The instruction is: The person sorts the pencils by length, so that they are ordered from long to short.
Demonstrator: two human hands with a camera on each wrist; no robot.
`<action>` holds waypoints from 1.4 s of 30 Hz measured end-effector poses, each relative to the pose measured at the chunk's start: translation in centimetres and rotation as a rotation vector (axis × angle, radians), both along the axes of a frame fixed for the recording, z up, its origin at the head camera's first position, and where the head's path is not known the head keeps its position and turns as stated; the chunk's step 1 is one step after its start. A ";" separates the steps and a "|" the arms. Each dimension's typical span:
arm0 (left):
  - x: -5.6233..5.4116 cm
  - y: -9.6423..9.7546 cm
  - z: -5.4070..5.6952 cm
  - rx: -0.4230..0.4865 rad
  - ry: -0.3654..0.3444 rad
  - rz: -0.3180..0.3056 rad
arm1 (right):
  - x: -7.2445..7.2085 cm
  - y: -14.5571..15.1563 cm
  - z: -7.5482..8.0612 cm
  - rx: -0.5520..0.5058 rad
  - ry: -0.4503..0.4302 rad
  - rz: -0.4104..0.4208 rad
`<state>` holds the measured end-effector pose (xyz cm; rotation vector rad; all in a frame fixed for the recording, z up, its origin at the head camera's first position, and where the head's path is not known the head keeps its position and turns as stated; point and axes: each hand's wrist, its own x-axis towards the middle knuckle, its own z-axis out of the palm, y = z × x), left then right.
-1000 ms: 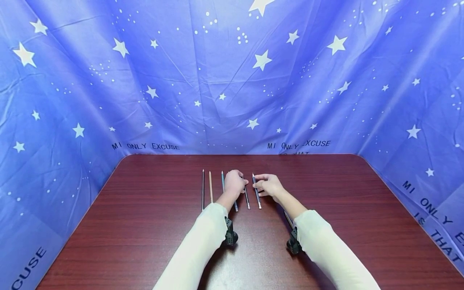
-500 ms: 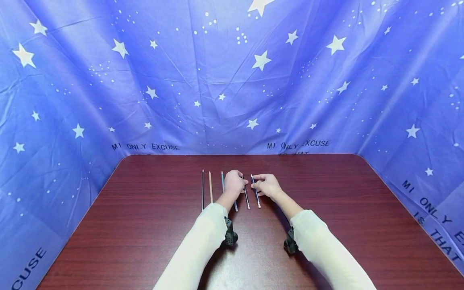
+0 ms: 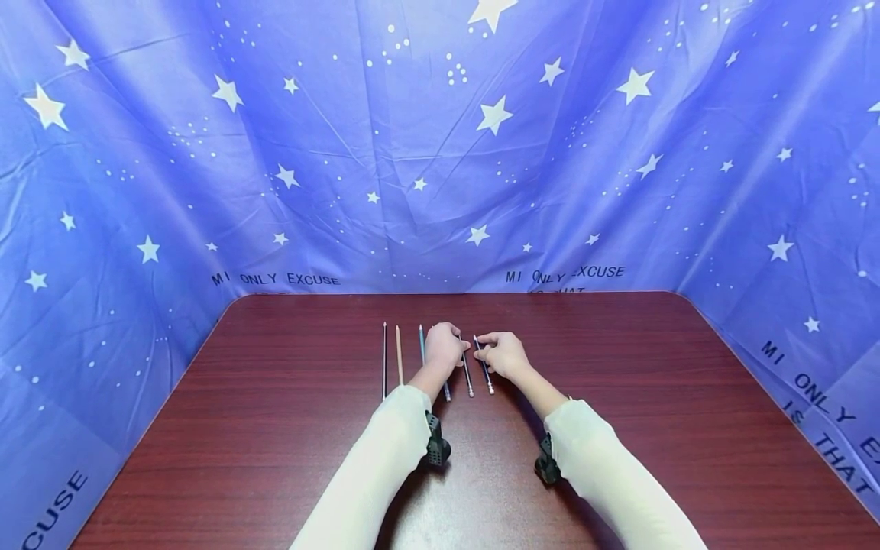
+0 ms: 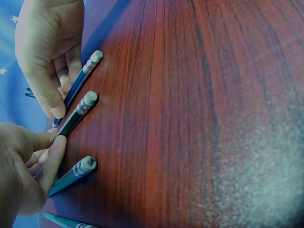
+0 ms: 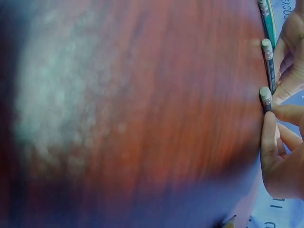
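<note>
A row of pencils lies side by side on the table. In the head view my left hand [image 3: 445,345] is over the row, its thumb and fingers pinching a black pencil [image 3: 469,378] with a white eraser. Just right of it, my right hand [image 3: 505,355] pinches a dark blue pencil [image 3: 486,374] near its point. The left wrist view shows both grips, with the dark blue pencil [image 4: 78,85] beside the black pencil [image 4: 71,121]. A teal pencil [image 4: 71,180] lies next to the left hand. In the right wrist view the right thumb [image 5: 269,137] presses against its pencil.
Left of the hands lie a black pencil [image 3: 385,359], a natural-wood pencil [image 3: 399,355] and a light blue pencil [image 3: 422,344]. One more pencil tip [image 5: 230,221] shows low in the right wrist view. A starry blue cloth [image 3: 412,153] hangs behind the dark red table [image 3: 653,367].
My right hand has slid left with the dark blue pencil, narrowing the gap to the black one, and that pencil's point has come slightly nearer me. The left hand has stayed in place.
</note>
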<state>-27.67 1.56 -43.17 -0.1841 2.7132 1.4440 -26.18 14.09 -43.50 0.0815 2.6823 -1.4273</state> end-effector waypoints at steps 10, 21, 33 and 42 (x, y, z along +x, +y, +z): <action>0.0 0.0 -0.2 -0.042 0.010 0.005 | 0.2 -0.3 0.0 0.031 0.012 -0.015; 0.2 0.0 -0.1 -0.084 0.023 -0.002 | 0.3 -0.3 0.1 0.034 0.012 -0.011; 0.3 0.1 0.5 -0.067 0.029 -0.013 | 0.0 -0.2 0.2 0.017 0.010 -0.035; 0.2 -0.1 0.4 -0.061 0.017 -0.011 | 0.0 0.5 0.7 -0.046 -0.008 -0.051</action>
